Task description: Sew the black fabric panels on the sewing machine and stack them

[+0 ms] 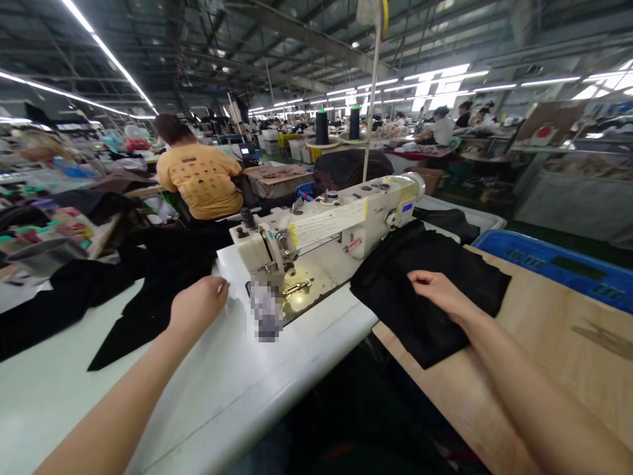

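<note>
The right hand (441,291) partly hides black cloth (418,323)

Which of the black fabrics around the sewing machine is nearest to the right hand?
The black fabric stack under the right hand, overlapping the wooden board; other black fabrics lie beyond it or left of the sewing machine.

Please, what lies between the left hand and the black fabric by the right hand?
In the head view, the sewing machine stands between the left hand and that black fabric.
</note>
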`<state>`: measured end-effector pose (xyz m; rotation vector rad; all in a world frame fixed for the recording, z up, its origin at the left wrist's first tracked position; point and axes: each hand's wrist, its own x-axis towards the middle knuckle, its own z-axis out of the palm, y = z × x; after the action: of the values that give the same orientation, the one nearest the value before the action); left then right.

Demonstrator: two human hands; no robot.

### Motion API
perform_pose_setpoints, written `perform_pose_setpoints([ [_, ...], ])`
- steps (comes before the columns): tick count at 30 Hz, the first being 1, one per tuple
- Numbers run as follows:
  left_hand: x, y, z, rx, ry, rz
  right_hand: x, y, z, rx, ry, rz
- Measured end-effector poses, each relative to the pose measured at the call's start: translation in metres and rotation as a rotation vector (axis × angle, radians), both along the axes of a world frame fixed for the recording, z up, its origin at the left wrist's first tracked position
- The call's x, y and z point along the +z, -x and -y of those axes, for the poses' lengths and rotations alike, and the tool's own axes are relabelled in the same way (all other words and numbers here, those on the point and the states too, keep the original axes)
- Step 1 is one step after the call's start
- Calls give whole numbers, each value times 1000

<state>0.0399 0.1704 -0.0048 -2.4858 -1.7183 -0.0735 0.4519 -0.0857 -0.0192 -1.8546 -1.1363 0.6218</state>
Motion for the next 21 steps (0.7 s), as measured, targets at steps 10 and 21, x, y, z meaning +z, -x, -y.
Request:
perform_pose_setpoints([
  [10,31,-71,145,-732,153,741,58,45,22,220,32,-345],
  [21,79,-83,162,-221,723,1453,80,109,32,423,-129,-1055],
])
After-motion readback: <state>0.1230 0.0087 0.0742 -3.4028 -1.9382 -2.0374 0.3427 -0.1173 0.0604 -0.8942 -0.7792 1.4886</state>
